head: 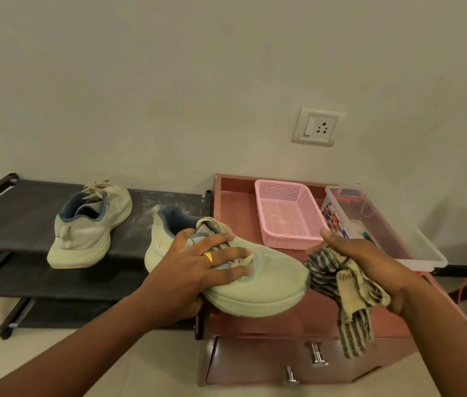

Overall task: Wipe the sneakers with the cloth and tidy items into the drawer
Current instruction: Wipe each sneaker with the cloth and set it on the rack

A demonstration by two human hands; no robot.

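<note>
My left hand [197, 265] holds a pale green sneaker [266, 279] across its laces, thumb under the sole, with the toe pointing right over the reddish cabinet top [306, 313]. My right hand [364, 256] grips a striped cream-and-black cloth [344, 285] just right of the sneaker's toe; the cloth's end hangs down over the cabinet's front edge. The second sneaker [89, 227] sits on the top shelf of the black shoe rack [14, 213], heel toward me. The drawers [269, 359] below the cabinet top show metal knobs.
A pink mesh basket [286, 219] and a clear plastic bin [392, 233] holding small items stand at the back of the cabinet top. A wall socket [316, 127] is above them. The rack's lower shelf and the tiled floor lie to the left.
</note>
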